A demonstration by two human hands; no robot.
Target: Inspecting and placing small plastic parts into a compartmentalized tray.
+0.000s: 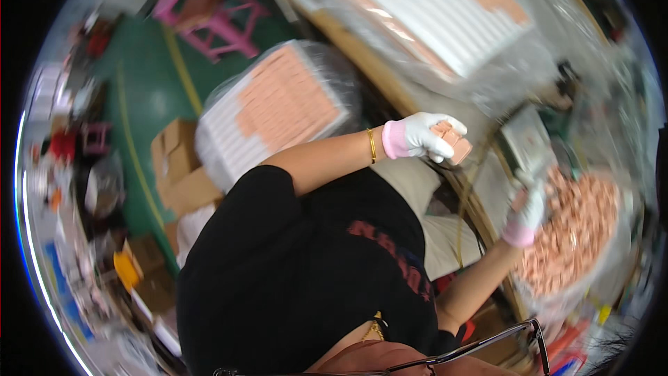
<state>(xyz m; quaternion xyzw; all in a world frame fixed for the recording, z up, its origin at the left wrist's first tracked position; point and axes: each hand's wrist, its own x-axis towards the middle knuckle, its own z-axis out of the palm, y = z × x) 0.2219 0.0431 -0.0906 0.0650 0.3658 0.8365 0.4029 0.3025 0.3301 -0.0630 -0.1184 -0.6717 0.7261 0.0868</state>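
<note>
My left hand (424,138), in a white glove with a pink cuff, is closed around several small flat peach-coloured pieces (457,147) with rounded corners. Further right, my right hand (527,214), gloved the same way, is bent inward with a peach-coloured piece (520,200) at its fingers, slightly blurred. It is beside a large heap of like peach-coloured pieces (574,237) lying on clear plastic. Just beyond its fingertips stands a grey metal box-shaped device (527,141).
A white ridged tray (438,17) partly filled with peach pieces lies in plastic on the far table. Another part-filled tray (289,94) stands at my left, by cardboard boxes (177,167). A pink stool (212,21) is on the green floor. The wooden table edge (487,230) runs between my arms.
</note>
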